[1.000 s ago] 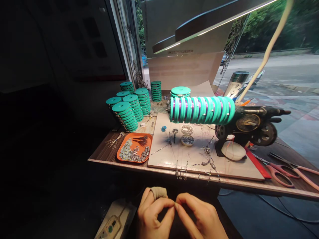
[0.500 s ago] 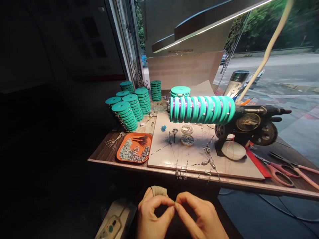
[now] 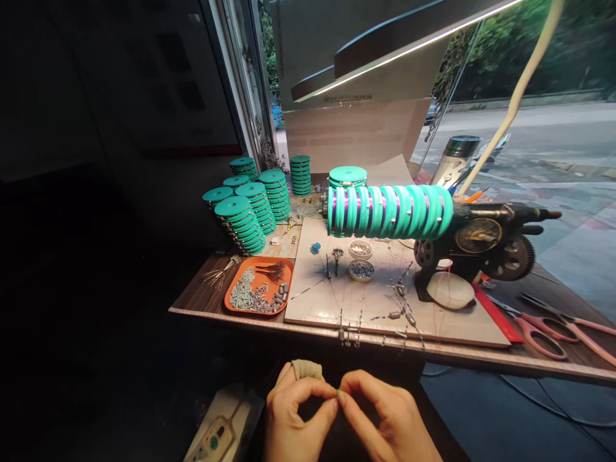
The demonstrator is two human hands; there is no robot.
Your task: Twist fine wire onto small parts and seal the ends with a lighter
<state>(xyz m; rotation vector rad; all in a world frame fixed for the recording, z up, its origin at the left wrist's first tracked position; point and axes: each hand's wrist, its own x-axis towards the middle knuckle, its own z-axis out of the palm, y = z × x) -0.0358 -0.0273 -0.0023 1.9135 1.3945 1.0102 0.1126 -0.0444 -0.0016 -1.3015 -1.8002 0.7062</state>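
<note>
Below the table's front edge, my left hand (image 3: 303, 414) has thumb and index fingertip pinched, with a cloth wrap (image 3: 307, 369) around one finger. My right hand (image 3: 385, 414) pinches the same way, its fingertips meeting the left ones. Whatever lies between the fingertips is too small to make out. Above them, small metal fishing-rig parts (image 3: 349, 337) hang over the edge of a pale board (image 3: 317, 308). More rig pieces with weights (image 3: 395, 315) lie further right on that board.
An orange tray (image 3: 231, 301) with small metal parts sits left of the board. Stacks of green spools (image 3: 248, 239) stand behind it. A winding machine (image 3: 481, 234) carries a row of green spools (image 3: 389, 212). Scissors (image 3: 539, 337) lie at right. A power strip (image 3: 216, 443) is at lower left.
Almost nothing differs. The view has shifted very slightly; both hands keep the same pinch in the same place.
</note>
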